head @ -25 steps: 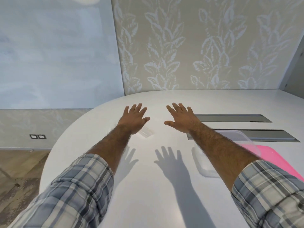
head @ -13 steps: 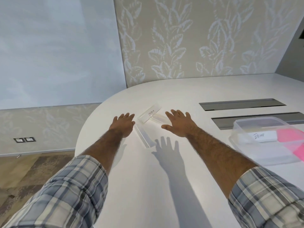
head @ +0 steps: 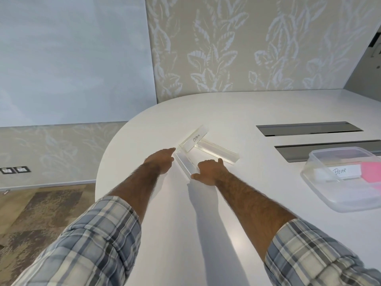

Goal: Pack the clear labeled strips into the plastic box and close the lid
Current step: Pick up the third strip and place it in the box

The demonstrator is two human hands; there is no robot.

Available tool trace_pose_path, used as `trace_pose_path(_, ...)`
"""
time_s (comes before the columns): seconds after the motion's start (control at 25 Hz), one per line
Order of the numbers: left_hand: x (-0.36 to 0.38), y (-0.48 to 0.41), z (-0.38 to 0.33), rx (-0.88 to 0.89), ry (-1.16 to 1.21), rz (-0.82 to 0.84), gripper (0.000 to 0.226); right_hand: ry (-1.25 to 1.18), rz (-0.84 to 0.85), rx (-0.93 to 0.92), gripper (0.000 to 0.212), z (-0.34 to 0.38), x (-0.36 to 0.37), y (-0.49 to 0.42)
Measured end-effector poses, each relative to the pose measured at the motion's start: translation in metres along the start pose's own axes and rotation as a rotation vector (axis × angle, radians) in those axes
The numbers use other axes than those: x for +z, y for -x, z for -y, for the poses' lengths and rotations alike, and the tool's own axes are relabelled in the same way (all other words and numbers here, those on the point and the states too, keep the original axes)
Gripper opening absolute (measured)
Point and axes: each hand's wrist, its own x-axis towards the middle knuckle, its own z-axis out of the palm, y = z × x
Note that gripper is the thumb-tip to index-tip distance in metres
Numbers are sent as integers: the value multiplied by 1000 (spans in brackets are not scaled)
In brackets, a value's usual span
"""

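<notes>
Reaching: both hands are stretched forward over the white desk (head: 206,234), toward three clear strips that lie near its far rounded end.
Left hand: the left hand (head: 159,161) lies low at the desk, palm down, fingers together and pointing forward; it grasps nothing, and its fingertips are just beside the near strip (head: 184,163).
Right hand: the right hand (head: 210,171) is at the near end of the same strip, with the thumb touching that end; I cannot tell if it already grips the strip or only touches it.
Strips: the near strip lies between the two hands; a second strip (head: 193,140) carries a handwritten label and lies behind it; a third strip (head: 218,151) lies to the right, its left end touching the labeled one.
Box: the clear plastic box (head: 321,200) stands open on the desk, well apart to the right; inside it lies a strip with the label "BEAR" (head: 338,171), and something pink (head: 370,172) shows next to it.
Desk slots: two long dark slots (head: 309,129) are set in the desk behind the box.
Sleeves: both arms wear rolled plaid sleeves (head: 92,244).
</notes>
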Motion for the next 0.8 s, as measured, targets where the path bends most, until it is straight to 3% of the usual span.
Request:
trace_pose_path(0.12,8,-15,-4,-34,109,15,47,-34,7,7,47,5,3,-8)
trace_pose_path(0.4,33,-24,-22,14,181,23,41,-142,64,-63,70,10,3,5)
trace_pose_path(0.56,35,-21,-24,27,147,20,33,-169,63,-105,53,5,-8,16)
trace_pose_path(0.64,39,-16,-29,46,135,35,42,-137,45,-122,36,-2,-14,16)
trace_pose_path(0.8,47,4,-42,38,171,64,77,-104,-80,-79,36,-17,-25,20)
